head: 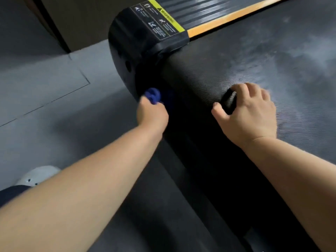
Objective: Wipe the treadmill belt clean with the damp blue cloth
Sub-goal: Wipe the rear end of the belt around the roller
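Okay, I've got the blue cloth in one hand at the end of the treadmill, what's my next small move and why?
Probably bring the left hand with the blue cloth up onto the belt and wipe toward the pale dusty patches. The cloth is bunched beside the black end cap, off the belt, while the right hand rests on the belt.

Single head-worn wide-angle view. The camera looked forward and steeply down from above the rear end of the treadmill, close enough that both forearms entered from the lower edge and filled much of the frame. The treadmill belt [254, 57] ran diagonally toward the upper right; the rear end cap [138, 42] lay at upper centre, and the grey floor [45, 84] occupied the left side. Straight edges bowed slightly near the margins.
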Tool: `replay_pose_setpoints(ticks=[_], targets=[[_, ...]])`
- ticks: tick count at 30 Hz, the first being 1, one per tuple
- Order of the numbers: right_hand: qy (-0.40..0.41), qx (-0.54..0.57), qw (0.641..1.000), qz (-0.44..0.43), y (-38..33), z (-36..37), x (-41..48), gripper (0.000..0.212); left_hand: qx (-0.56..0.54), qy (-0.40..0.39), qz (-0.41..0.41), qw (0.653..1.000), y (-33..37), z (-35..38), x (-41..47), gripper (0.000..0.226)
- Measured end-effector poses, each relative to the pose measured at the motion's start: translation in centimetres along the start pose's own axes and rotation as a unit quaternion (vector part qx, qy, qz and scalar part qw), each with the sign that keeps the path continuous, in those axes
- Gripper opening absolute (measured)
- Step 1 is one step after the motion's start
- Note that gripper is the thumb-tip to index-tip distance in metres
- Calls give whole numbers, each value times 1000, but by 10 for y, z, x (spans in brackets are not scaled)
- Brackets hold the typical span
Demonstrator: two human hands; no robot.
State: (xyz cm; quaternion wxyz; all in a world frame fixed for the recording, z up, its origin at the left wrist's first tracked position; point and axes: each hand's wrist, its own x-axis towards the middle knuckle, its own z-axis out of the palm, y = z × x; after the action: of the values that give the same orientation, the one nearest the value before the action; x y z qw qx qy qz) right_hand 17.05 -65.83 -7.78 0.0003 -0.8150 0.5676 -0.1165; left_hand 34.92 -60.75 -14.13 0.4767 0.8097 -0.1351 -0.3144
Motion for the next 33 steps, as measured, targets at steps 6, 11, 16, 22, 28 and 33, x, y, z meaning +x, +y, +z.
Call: replay_pose_setpoints(ticks=[6, 11, 16, 22, 28, 33], targets=[[6, -21, 1000, 6, -1, 0, 0, 60, -92, -83, -67, 990, 16, 21, 1, 24], [13, -12, 1000, 10, 0, 3, 0, 59, -6, -114, 1, 993, -8, 20, -53, 22], [21, -1, 1000, 6, 0, 3, -1, 54, -117, -100, -80, 985, -13, 26, -35, 16], [25, 17, 1000, 8, 0, 3, -1, 50, -155, -107, -92, 978, 14, 13, 24, 45], [28, -5, 1000, 6, -2, 4, 0, 52, -157, -117, -118, 974, 6, 28, -18, 47], [37, -11, 999, 3, -2, 3, 0, 53, -140, -198, -132, 961, -21, 34, -63, 40]])
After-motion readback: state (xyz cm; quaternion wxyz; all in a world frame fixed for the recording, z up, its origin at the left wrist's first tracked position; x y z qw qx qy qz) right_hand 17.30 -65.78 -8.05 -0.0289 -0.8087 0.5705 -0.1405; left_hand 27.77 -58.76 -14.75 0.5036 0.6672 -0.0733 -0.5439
